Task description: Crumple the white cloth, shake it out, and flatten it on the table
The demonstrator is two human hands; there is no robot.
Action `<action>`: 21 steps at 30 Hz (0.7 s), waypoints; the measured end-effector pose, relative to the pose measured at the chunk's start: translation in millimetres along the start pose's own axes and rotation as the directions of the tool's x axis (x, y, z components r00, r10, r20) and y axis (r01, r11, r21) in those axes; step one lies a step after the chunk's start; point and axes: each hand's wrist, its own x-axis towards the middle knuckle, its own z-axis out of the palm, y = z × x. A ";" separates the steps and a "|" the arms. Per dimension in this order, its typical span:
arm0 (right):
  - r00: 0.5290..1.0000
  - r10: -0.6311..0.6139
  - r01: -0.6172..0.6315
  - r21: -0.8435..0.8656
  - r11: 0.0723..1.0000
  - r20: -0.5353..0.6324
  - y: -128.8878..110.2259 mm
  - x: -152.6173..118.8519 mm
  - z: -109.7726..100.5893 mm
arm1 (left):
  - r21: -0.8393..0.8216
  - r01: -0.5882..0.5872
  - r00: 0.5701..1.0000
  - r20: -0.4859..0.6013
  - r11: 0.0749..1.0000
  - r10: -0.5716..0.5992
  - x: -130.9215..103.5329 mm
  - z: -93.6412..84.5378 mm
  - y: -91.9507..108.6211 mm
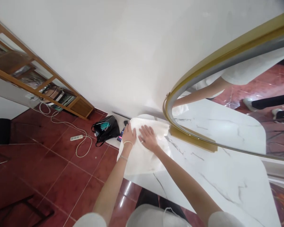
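Note:
A white cloth (pixel 142 159) is spread over the left end of the white marbled table (pixel 203 176). My left hand (pixel 129 135) rests flat on the cloth near its left edge, fingers stretched out. Beside it, my right hand (pixel 148 138) presses on the cloth with its fingers spread. Neither hand grips anything. Close to my left hand, a phone (pixel 119 136) with a lit screen is partly hidden behind the table's end.
A large gold-framed mirror (pixel 191 71) stands on the table at right, against the wall. Left of the table are a black bag (pixel 111 127), a power strip (pixel 76 137) with a looping cable on the red tiled floor (pixel 61 176), and a wooden shelf (pixel 38 67).

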 end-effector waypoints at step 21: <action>0.949 -0.192 0.179 0.075 0.981 0.249 2.8 -127.8 -58.3 | 0.085 -0.181 0.983 0.043 0.980 0.178 -86.3 -0.2 42.3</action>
